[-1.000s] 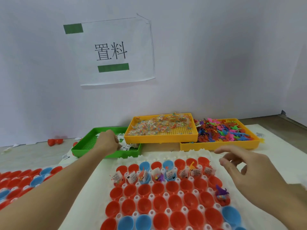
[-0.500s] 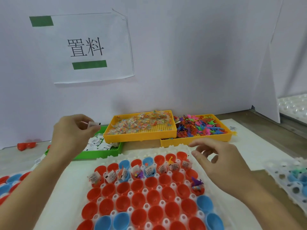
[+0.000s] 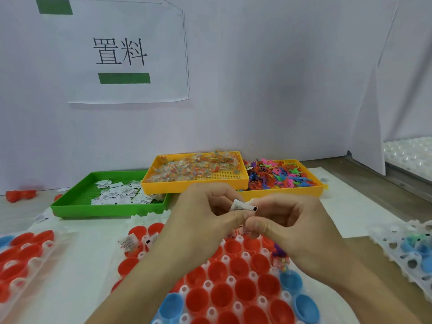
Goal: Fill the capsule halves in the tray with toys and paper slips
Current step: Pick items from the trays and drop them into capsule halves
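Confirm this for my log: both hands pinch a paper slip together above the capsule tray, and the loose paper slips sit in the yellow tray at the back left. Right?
Not quite. The loose paper slips lie in the green tray, not a yellow one; the head view shows it. The rest holds: the left hand and right hand pinch one paper slip together above the capsule tray.

A packing workstation is showing: sorted parts bins [image 3: 196,183] sitting under a printed sign [image 3: 121,52] on a partitioned tabletop [image 3: 378,206].
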A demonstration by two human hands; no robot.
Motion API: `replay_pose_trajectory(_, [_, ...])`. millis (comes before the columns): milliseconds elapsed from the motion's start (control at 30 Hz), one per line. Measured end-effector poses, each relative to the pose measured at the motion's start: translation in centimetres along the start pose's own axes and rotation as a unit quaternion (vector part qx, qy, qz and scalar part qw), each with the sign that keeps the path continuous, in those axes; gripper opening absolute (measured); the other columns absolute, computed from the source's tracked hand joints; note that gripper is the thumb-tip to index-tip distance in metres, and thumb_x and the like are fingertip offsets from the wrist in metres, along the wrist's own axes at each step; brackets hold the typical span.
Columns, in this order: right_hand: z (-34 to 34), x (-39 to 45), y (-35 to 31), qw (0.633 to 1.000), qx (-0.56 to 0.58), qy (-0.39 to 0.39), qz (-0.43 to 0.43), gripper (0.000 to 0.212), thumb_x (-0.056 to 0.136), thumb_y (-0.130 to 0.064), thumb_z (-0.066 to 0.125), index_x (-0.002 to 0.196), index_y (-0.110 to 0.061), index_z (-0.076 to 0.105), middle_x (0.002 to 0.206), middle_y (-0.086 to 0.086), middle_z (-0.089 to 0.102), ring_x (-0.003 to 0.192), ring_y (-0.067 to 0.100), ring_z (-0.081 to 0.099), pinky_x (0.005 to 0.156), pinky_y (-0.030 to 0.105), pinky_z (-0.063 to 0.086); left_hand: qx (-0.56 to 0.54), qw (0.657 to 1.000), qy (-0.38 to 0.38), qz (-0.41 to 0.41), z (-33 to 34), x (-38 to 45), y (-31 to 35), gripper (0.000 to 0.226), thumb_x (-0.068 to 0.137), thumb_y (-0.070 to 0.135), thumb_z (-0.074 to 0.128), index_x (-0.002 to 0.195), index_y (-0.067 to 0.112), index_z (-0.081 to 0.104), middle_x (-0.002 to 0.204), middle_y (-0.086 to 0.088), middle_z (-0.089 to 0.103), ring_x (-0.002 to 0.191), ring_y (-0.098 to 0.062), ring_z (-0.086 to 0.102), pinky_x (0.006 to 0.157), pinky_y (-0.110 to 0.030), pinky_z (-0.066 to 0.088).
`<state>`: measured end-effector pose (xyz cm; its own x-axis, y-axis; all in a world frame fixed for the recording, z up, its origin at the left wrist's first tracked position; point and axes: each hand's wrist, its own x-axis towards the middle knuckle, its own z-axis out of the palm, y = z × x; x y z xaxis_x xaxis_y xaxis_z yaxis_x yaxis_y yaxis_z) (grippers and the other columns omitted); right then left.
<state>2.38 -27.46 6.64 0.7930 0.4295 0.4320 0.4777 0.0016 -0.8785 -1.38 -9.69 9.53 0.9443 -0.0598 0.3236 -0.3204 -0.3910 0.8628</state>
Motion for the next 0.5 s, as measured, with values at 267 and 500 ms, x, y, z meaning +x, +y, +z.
replay_pose_trajectory(267, [-0.09, 0.09, -0.24, 0.999, 0.001, 0.047, 0.001, 0.014, 0.056, -0.040, 0.080, 0.070, -0.036, 0.079, 0.075, -0.003, 0.077, 0.071, 0.010, 0.073, 0.065, 0.015, 0.056, -0.071, 0.996, -0.020, -0.048, -0.33, -0.21, -0.36, 0.019, 0.067, 0.035, 0.078, 0.069, 0.017, 0.072, 0.068, -0.008, 0.073, 0.064, -0.023, 0.071, 0.067, -0.031, 0.060])
replay_pose_trajectory(500, [-0.51, -0.09, -0.67, 0.999, 0.010, 0.021, 0.033, 0.005, 0.078, -0.020, 0.079, 0.075, -0.019, 0.076, 0.075, 0.005, 0.074, 0.072, 0.016, 0.071, 0.067, 0.022, 0.056, -0.118, 0.988, -0.048, -0.083, -0.54, -0.08, -0.23, 0.023, 0.067, 0.032, 0.081, 0.083, 0.015, 0.078, 0.079, -0.011, 0.076, 0.071, -0.021, 0.072, 0.065, -0.023, 0.057])
